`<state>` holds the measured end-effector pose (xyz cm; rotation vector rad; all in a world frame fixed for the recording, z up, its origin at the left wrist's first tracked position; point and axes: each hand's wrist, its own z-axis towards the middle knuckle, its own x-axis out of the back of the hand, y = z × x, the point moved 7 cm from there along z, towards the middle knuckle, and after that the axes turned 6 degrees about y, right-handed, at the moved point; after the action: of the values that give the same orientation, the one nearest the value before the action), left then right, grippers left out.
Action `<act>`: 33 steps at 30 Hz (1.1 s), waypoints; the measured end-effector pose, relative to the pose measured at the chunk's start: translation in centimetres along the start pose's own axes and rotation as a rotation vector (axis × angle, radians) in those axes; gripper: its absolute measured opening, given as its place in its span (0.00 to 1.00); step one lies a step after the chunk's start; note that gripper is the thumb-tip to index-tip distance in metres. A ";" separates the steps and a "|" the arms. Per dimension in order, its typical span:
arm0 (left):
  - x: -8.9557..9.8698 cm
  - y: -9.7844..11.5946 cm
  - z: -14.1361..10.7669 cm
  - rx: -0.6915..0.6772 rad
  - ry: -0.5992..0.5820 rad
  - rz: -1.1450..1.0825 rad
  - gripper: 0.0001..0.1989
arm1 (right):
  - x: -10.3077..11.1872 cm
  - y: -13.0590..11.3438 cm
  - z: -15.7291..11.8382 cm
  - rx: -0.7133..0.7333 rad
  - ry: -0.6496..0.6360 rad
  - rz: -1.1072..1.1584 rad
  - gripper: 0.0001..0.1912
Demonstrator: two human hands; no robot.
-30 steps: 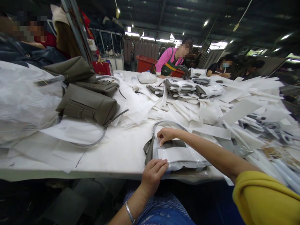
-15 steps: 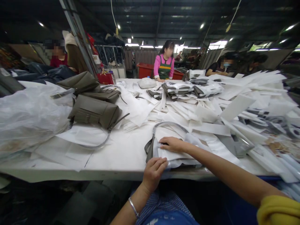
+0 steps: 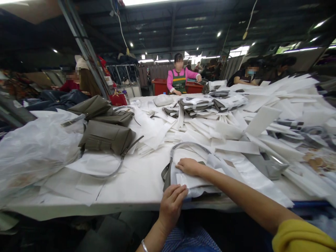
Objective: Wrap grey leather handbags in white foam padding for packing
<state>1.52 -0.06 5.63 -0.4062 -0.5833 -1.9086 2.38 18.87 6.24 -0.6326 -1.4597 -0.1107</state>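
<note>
A grey-olive handbag (image 3: 166,177) lies at the table's front edge, partly covered by white wrapping sheet (image 3: 201,180). Its handle (image 3: 189,144), wrapped in a pale cover, arches away from me. My left hand (image 3: 172,200) is closed over the near left corner, fingers curled onto the wrapping sheet and thumb side hidden. Higher on the bag, my right hand (image 3: 189,166) reaches across from the right. Its fingers are bent together against the white sheet, tips partly hidden.
Olive handbags (image 3: 107,136) are piled left, beside a large clear plastic bag (image 3: 39,147). Wrapped bags (image 3: 196,105) lie farther back. Loose white sheets (image 3: 283,105) heap up on the right. A person in pink sleeves (image 3: 181,78) stands across the table; other people are behind.
My right hand has shifted slightly left over the wrapping, while my left hand stays at the near corner. The view has tilted up. The person opposite has raised an arm sideways.
</note>
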 end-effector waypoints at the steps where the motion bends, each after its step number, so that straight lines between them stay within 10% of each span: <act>1: 0.0 0.0 -0.1 -0.005 -0.041 -0.001 0.18 | 0.7 0.2 -1.1 0.014 0.032 0.003 0.18; 7: 1.0 0.4 0.0 0.008 -0.300 0.005 0.28 | 5.9 8.6 -12.4 -0.189 0.564 -0.049 0.22; 12: 0.2 0.1 3.1 0.029 -0.276 0.022 0.18 | 3.3 11.0 -19.2 -0.331 0.631 -0.012 0.27; 20: -3.6 1.2 1.9 -0.184 -0.336 0.272 0.27 | 1.3 10.3 -19.8 -0.491 0.794 0.045 0.32; 33: 3.2 4.0 -3.0 -0.141 -0.392 0.066 0.16 | 0.5 11.7 -20.0 -0.609 0.717 0.194 0.32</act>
<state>3.92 -5.52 5.76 -0.8927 -0.6811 -1.8227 25.40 19.54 3.24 -1.0868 -0.6489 -0.5828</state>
